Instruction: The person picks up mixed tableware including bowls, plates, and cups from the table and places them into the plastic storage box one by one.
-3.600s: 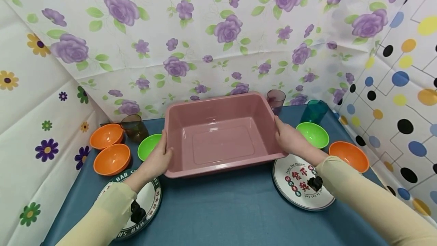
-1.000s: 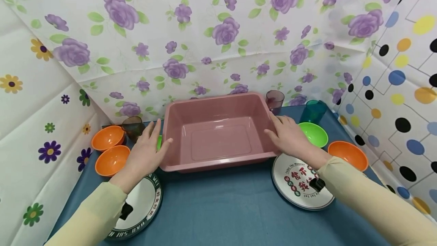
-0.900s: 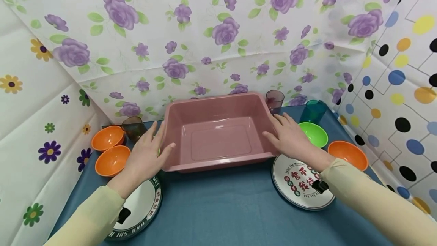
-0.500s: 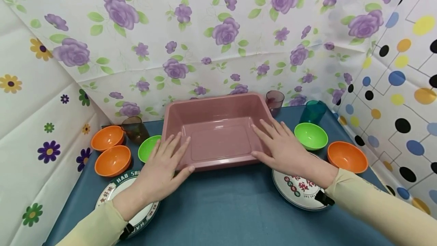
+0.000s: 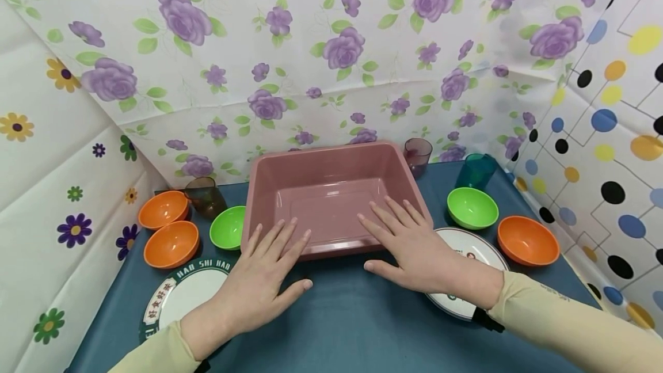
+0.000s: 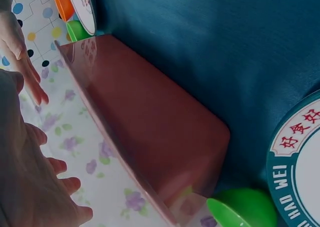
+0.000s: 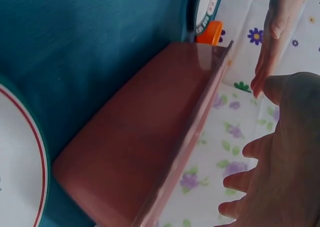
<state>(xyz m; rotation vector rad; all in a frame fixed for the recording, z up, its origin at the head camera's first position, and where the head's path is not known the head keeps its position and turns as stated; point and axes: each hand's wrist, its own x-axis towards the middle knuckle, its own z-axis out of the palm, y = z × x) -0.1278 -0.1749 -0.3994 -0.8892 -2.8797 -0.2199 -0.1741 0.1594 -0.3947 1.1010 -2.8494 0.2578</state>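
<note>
A pink rectangular plastic basin [image 5: 331,206] stands at the back middle of the blue-covered table. Palm down, my left hand [image 5: 256,289] hovers over its front left corner, fingers straight and spread. My right hand [image 5: 416,249] is held the same way near the front right corner. Both wrist views show the hands apart from the basin wall [image 6: 145,112], higher than its rim, with nothing in them. Below my left forearm lies a green-rimmed plate [image 5: 189,292]. Partly covered by my right hand and wrist is a white plate [image 5: 481,246].
On the left are two orange bowls [image 5: 171,243], a green bowl [image 5: 227,229] and a brown cup [image 5: 206,197]. To the right stand a green bowl [image 5: 472,208], an orange bowl [image 5: 528,240], a purple cup [image 5: 417,156] and a teal cup [image 5: 475,171]. Patterned cloths enclose the table.
Earlier both hands gripped the basin's sides. They have let go, spread their fingers and drawn back toward the front, closer together. The basin stays about where it was.
</note>
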